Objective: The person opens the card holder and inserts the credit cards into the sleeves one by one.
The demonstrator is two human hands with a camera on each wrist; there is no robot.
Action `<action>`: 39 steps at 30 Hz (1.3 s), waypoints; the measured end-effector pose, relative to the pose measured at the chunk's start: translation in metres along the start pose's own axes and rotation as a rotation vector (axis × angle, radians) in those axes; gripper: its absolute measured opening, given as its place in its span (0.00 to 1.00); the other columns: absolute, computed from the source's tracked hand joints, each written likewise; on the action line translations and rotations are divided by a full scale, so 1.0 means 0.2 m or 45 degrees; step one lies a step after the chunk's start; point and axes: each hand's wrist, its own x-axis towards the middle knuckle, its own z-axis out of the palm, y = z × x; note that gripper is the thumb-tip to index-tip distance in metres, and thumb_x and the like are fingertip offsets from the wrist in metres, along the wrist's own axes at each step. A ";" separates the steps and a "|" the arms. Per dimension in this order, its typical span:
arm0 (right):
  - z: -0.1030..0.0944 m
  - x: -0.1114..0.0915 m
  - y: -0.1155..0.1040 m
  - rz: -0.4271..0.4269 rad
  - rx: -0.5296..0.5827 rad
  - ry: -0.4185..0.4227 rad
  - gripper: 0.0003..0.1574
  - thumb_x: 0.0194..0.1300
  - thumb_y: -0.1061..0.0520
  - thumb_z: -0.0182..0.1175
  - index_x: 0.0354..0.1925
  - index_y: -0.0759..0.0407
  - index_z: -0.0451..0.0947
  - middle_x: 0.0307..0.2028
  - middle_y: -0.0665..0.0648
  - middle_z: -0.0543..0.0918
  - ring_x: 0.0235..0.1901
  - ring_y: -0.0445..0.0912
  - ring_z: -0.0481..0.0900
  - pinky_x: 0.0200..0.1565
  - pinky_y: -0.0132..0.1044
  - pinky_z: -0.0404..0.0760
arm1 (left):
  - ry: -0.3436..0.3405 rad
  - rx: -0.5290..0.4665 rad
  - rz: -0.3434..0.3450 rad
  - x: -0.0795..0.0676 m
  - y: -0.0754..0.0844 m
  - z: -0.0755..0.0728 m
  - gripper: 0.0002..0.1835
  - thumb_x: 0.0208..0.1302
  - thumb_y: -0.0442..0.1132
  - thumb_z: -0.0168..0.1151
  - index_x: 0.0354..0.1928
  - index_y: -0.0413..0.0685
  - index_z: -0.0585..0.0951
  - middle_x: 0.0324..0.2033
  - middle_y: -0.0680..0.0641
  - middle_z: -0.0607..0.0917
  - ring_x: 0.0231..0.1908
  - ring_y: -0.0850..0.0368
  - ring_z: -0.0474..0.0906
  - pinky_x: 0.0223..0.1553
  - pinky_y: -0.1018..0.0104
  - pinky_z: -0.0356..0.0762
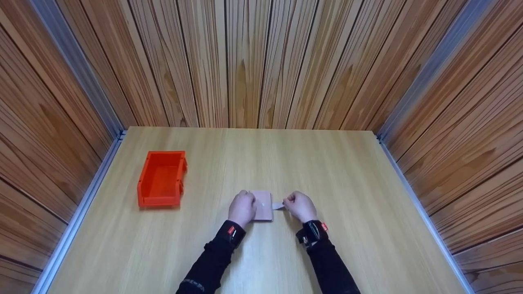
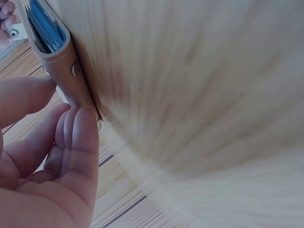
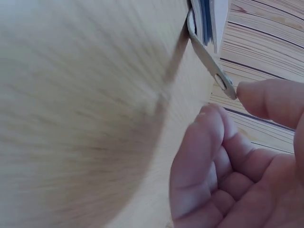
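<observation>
A pink card holder lies on the table in front of the person, with blue sleeves or cards showing inside its curved cover in the left wrist view. The left hand holds its left edge between thumb and fingers, near a round metal stud. From the opposite edge a narrow strap sticks out to the right, unfastened, with a metal snap near its end. At that end the right hand pinches the strap tip, thumb against it and the other fingers curled.
An orange open-front bin stands on the table to the left. Wood-plank walls with metal corner posts close in the light wooden table at the back and both sides.
</observation>
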 end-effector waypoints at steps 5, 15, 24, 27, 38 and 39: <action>0.00 -0.01 0.00 0.042 -0.003 -0.023 0.09 0.63 0.54 0.63 0.30 0.57 0.76 0.22 0.50 0.77 0.21 0.44 0.73 0.26 0.36 0.71 | 0.005 -0.011 -0.002 0.00 0.00 0.00 0.04 0.54 0.29 0.69 0.31 0.37 0.82 0.30 0.43 0.77 0.32 0.47 0.77 0.38 0.53 0.77; 0.01 -0.01 0.00 -0.032 0.016 0.002 0.08 0.61 0.57 0.62 0.27 0.58 0.75 0.23 0.50 0.75 0.25 0.45 0.72 0.29 0.38 0.71 | 0.073 0.019 0.070 -0.01 -0.01 0.00 0.03 0.52 0.28 0.68 0.28 0.38 0.82 0.28 0.44 0.77 0.31 0.45 0.77 0.36 0.53 0.76; 0.03 -0.01 -0.03 -0.004 0.127 0.003 0.07 0.62 0.58 0.61 0.28 0.58 0.76 0.25 0.50 0.78 0.25 0.45 0.73 0.31 0.37 0.72 | 0.039 0.027 0.043 -0.01 0.00 0.00 0.04 0.54 0.29 0.68 0.28 0.38 0.81 0.28 0.44 0.76 0.31 0.46 0.77 0.35 0.53 0.76; 0.04 -0.01 -0.05 -0.018 0.160 0.004 0.07 0.61 0.58 0.62 0.28 0.58 0.76 0.24 0.50 0.77 0.25 0.44 0.73 0.30 0.37 0.72 | 0.020 0.028 0.031 -0.01 0.00 -0.01 0.03 0.54 0.30 0.68 0.29 0.38 0.82 0.29 0.44 0.77 0.32 0.46 0.77 0.36 0.53 0.77; 0.08 -0.01 -0.13 -0.125 0.158 0.015 0.06 0.58 0.60 0.61 0.26 0.58 0.75 0.23 0.49 0.76 0.24 0.43 0.71 0.30 0.37 0.73 | -0.030 0.019 -0.002 -0.01 0.01 -0.02 0.04 0.55 0.29 0.68 0.32 0.37 0.82 0.32 0.42 0.78 0.34 0.46 0.77 0.39 0.53 0.78; 0.08 -0.01 -0.14 -0.132 0.156 0.016 0.06 0.58 0.60 0.61 0.26 0.58 0.75 0.23 0.49 0.75 0.24 0.43 0.71 0.30 0.37 0.72 | -0.021 0.023 0.007 -0.01 0.01 -0.02 0.04 0.54 0.29 0.68 0.31 0.37 0.82 0.32 0.42 0.77 0.34 0.46 0.77 0.39 0.52 0.77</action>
